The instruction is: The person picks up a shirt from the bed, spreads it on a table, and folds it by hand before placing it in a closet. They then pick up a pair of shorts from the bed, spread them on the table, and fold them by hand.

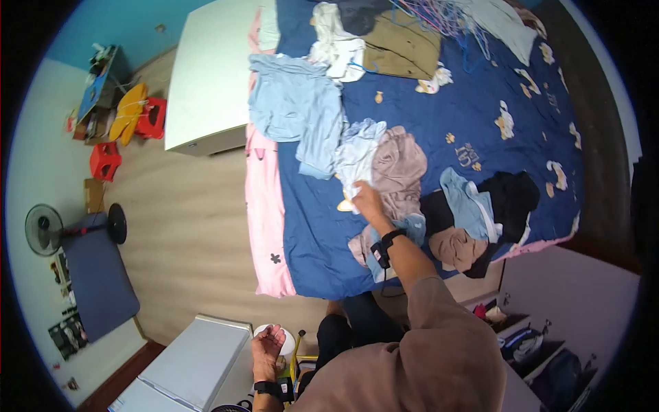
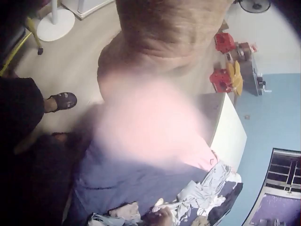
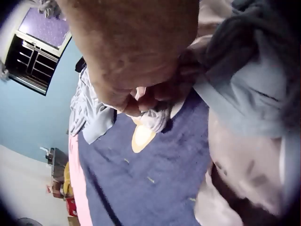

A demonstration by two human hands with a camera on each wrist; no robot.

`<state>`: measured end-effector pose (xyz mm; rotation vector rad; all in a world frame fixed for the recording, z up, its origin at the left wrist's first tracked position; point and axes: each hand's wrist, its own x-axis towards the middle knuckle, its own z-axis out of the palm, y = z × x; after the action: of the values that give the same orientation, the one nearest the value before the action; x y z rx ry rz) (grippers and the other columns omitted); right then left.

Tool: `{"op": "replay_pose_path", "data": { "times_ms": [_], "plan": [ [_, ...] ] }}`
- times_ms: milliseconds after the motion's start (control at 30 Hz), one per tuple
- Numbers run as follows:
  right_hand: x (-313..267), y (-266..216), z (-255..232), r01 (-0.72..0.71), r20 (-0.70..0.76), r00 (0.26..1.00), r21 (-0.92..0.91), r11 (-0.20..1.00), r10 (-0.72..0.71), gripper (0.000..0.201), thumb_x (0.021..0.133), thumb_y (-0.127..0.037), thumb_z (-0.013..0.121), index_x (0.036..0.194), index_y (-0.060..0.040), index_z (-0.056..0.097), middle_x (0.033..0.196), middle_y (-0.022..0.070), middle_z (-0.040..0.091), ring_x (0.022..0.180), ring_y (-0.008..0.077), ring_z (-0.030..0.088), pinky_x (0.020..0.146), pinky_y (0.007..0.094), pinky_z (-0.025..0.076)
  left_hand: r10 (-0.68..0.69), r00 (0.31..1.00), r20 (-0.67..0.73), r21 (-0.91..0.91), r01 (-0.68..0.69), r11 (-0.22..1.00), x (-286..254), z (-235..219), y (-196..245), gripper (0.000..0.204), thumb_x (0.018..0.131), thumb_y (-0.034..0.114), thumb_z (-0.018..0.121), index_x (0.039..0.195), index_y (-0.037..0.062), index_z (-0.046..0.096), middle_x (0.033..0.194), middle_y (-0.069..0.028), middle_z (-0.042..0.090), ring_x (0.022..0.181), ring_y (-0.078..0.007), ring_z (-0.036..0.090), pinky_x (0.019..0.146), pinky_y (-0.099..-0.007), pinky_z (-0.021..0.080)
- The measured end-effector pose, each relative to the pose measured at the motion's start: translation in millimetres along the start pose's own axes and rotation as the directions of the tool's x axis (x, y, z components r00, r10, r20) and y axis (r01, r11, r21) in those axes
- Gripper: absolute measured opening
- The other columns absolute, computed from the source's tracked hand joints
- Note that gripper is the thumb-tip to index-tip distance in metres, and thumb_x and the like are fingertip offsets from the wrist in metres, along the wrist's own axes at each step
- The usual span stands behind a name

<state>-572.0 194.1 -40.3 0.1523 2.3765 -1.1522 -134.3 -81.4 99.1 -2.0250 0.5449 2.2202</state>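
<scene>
My right hand (image 1: 368,199) reaches over the bed to the lower edge of a pale white-and-blue garment (image 1: 357,147). In the right wrist view the fingers of the right hand (image 3: 136,70) are curled, with a bunch of pale fabric (image 3: 157,120) pinched at their tips. Right beside it lies a crumpled mauve-brown garment (image 1: 399,161). A light blue shirt (image 1: 295,96) is spread farther up the bed. Well away from the clothes, my left hand (image 1: 269,347) hangs low with its palm up, fingers loosely bent and holding nothing.
The bed has a dark blue cat-print cover (image 1: 316,240). More clothes (image 1: 480,206) are heaped at the right, with khaki trousers (image 1: 401,44) and tangled hangers (image 1: 446,17) at the far end. A white cabinet (image 1: 213,69) adjoins the bed; a small fridge (image 1: 199,357) stands lower left.
</scene>
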Motion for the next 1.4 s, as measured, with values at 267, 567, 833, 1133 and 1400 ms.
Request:
{"op": "replay_pose_path", "data": {
  "times_ms": [267,567,833,1133,1400],
  "plan": [
    [-49.3,53.6,-44.3,0.253,-0.360,0.904,0.015,0.967,-0.231,0.041,0.076,-0.007,0.065,0.116,-0.0006,0.062,0.100,0.0178,0.065,0.094,0.0325,0.063,0.083,0.0398,0.050,0.188,0.962,0.200,0.270,-0.239,0.933,-12.4,65.2,30.1,0.027,0.089,0.021,0.062,0.108,0.0037,0.058,0.101,-0.0139,0.068,0.087,-0.0249,0.066,0.080,-0.0378,0.055],
    [37.4,57.3,-92.2,-0.063,-0.282,0.939,0.419,0.906,0.196,0.023,0.071,-0.011,0.072,0.089,0.0006,0.065,0.064,0.0042,0.061,0.047,0.0170,0.053,0.046,0.0315,0.043,0.182,0.980,0.080,0.389,-0.199,0.899,-25.6,7.3,10.4,0.023,0.089,0.022,0.065,0.103,0.0060,0.059,0.099,-0.0132,0.067,0.085,-0.0255,0.064,0.076,-0.0382,0.054],
    [-21.1,-58.3,-191.3,0.335,-0.305,0.937,0.923,0.189,-0.173,0.043,0.076,-0.004,0.057,0.118,0.0032,0.056,0.104,0.0109,0.067,0.084,0.0191,0.068,0.076,0.0299,0.055,0.210,0.966,0.149,0.506,-0.257,0.824,-15.3,-5.6,53.2,0.034,0.086,0.028,0.068,0.109,0.0057,0.056,0.100,-0.0131,0.065,0.085,-0.0258,0.063,0.074,-0.0392,0.053],
    [-191.3,-241.4,-131.3,0.412,-0.125,0.813,0.813,0.411,-0.568,0.046,0.069,-0.021,0.069,0.105,0.0078,0.066,0.093,0.0082,0.070,0.083,0.0150,0.065,0.078,0.0277,0.050,0.258,0.780,0.570,0.355,-0.517,0.779,-13.9,79.6,154.8,0.035,0.088,0.022,0.066,0.115,0.0027,0.057,0.113,-0.0176,0.065,0.099,-0.0278,0.064,0.087,-0.0420,0.052],
    [-312.9,-350.0,102.5,0.875,0.299,0.483,-0.139,0.463,-0.823,0.018,0.072,-0.018,0.075,0.079,-0.0062,0.062,0.063,0.0137,0.060,0.060,0.0323,0.063,0.056,0.0396,0.049,-0.171,0.413,0.894,0.137,0.112,0.984,-73.0,136.9,252.7,0.041,0.097,0.031,0.053,0.127,0.0021,0.053,0.128,-0.0160,0.058,0.117,-0.0280,0.057,0.096,-0.0446,0.051]
  ]
}}
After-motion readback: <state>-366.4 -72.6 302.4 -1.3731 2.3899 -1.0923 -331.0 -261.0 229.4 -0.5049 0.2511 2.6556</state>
